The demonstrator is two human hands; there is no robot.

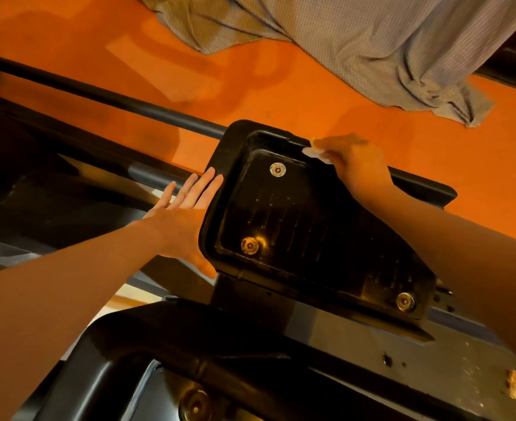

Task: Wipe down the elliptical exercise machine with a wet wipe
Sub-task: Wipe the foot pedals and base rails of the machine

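A person leans over a black foot pedal (311, 226) of the exercise machine, above an orange floor (281, 86). The right hand (354, 162) pinches a small wet wipe (313, 151) against the pedal's far rim — wiping that edge looks like the step underway. The left hand (184, 208) lies flat, fingers straight, against the pedal's near-left side, steadying it. Next, the wipe probably needs drawing along the rim and into the recessed tray.

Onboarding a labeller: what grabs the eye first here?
The black foot pedal at centre against the orange floor. The right hand presses a wet wipe on the pedal's far rim; the left hand lies flat against its left edge. Striped fabric hangs top right.
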